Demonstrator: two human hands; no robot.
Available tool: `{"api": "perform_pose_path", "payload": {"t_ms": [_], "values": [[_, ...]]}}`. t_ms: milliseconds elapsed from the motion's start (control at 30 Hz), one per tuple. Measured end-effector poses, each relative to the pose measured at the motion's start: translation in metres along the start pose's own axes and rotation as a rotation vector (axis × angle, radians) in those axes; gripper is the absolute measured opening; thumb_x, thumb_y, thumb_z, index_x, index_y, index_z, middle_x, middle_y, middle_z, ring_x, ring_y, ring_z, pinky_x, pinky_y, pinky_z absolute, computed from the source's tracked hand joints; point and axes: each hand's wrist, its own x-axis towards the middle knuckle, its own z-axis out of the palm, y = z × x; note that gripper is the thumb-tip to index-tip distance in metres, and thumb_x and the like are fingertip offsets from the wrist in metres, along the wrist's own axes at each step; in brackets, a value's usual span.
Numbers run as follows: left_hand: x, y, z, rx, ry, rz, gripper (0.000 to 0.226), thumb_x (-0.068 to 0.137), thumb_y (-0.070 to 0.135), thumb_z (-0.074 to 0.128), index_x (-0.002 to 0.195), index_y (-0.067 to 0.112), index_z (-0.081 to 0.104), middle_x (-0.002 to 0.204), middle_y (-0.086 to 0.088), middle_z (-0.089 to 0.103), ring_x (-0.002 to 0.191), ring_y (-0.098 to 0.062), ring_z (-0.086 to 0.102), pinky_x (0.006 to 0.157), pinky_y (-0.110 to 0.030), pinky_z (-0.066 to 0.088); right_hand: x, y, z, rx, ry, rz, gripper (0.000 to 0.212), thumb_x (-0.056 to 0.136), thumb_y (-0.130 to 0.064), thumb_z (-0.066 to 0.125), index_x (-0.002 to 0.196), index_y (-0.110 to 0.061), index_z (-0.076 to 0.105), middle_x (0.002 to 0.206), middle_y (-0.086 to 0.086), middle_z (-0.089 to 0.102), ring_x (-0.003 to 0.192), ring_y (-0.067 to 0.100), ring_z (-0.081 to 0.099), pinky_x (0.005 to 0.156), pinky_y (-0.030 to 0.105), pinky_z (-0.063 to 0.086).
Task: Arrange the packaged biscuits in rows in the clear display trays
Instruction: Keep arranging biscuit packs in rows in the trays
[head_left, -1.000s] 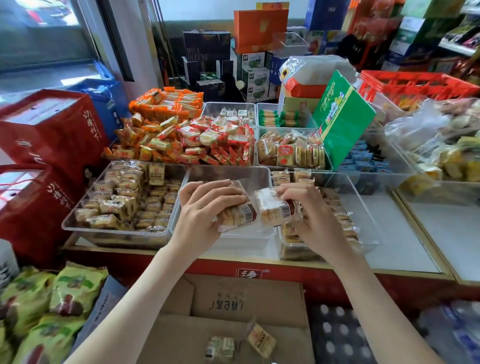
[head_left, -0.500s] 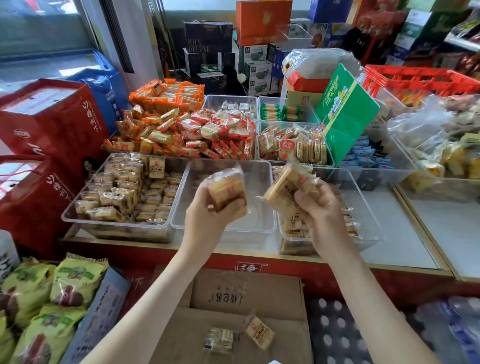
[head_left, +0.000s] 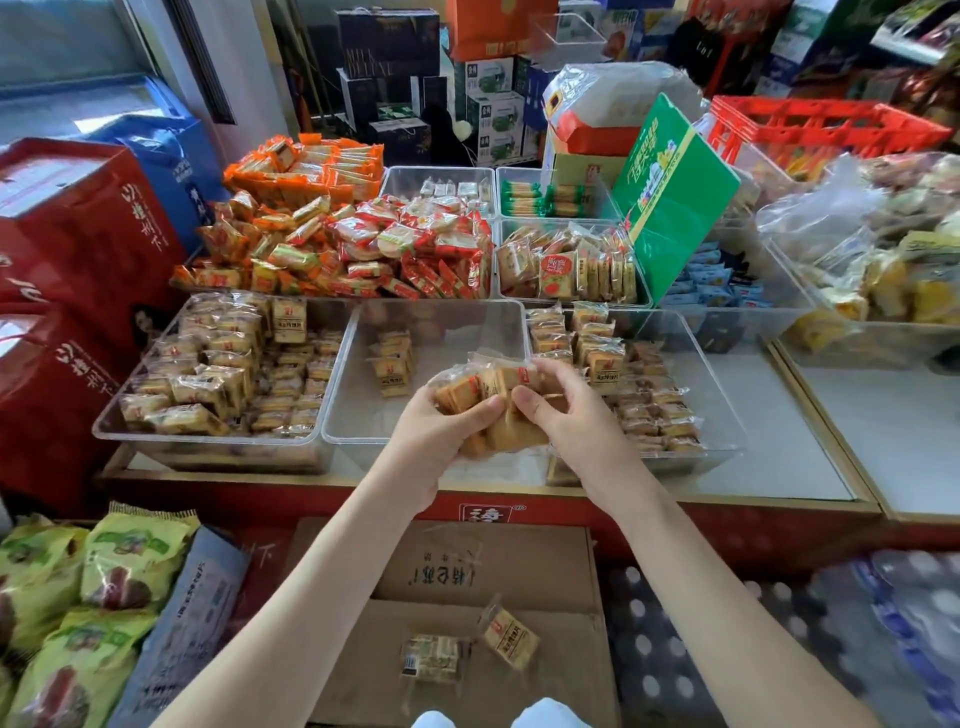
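In the head view, we held a bundle of biscuit packets between both hands, just above the near wall of the middle tray. Our left hand cupped the bundle from below and from the left, with the thumb curled over the top. Our right hand closed on the other end, its thumb pressing the front. Both hands were clamped on the packets. We judged this was to square them into one even block, so they could go down as a row rather than one by one.

The middle tray looked like the target. It held only a short stack toward its back, and most of its floor was bare. The left tray was heaped loosely, and the right tray carried rows along its left side.

The bundle sat low and close to the tray, which in our view made for a short drop and less chance of the slippery wrappers fanning apart. Two loose packets lay on the cardboard box below the counter, apart from each other and not yet picked up.
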Motion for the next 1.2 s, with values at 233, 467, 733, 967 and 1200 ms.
{"api": "perform_pose_path", "payload": {"t_ms": [233,467,733,967,1200], "values": [[0.005,0.000,0.008,0.077,0.079,0.008,0.034,0.081,0.028,0.077,0.110,0.013,0.067,0.098,-0.004,0.073,0.090,-0.019,0.071,0.073,-0.028,0.060,0.009,-0.003,-0.017,0.307,-0.150,0.196,0.049,0.085,-0.027,0.071,0.128,-0.007,0.056,0.110,0.006,0.067,0.094,0.018,0.067,0.078,0.032,0.059],[0.022,-0.003,0.018,-0.079,0.059,-0.186,0.020,0.087,0.029,0.070,0.097,0.011,0.068,0.087,-0.002,0.075,0.081,-0.014,0.072,0.071,-0.024,0.057,0.021,0.028,-0.041,1.146,-0.201,0.511,0.045,0.085,-0.029,0.057,0.113,0.005,0.064,0.104,0.027,0.065,0.083,0.030,0.064,0.068,0.034,0.059],[0.056,-0.018,0.037,-0.362,0.090,-0.411,0.023,0.090,0.028,0.067,0.102,0.009,0.061,0.089,-0.008,0.073,0.080,-0.019,0.070,0.066,-0.032,0.054,0.071,0.081,-0.096,1.148,0.058,0.408,0.025,0.089,-0.015,0.059,0.109,-0.001,0.060,0.097,0.018,0.068,0.094,0.029,0.065,0.080,0.039,0.058],[0.081,-0.044,0.049,-0.407,0.190,-0.425,0.022,0.093,0.021,0.062,0.110,0.008,0.059,0.106,-0.012,0.069,0.095,-0.025,0.068,0.075,-0.038,0.057,0.133,0.154,-0.122,0.045,0.452,0.370,0.062,0.079,-0.016,0.079,0.125,-0.012,0.038,0.117,0.004,0.047,0.102,0.017,0.049,0.072,0.022,0.041],[0.071,-0.054,0.044,-0.227,0.069,-0.283,0.042,0.077,0.019,0.069,0.118,0.013,0.060,0.107,-0.005,0.074,0.098,-0.020,0.071,0.080,-0.031,0.054,0.187,0.186,-0.097,-0.326,0.163,0.351,0.064,0.082,-0.024,0.077,0.128,-0.009,0.034,0.133,0.012,0.044,0.120,0.028,0.046,0.088,0.033,0.038]]}}
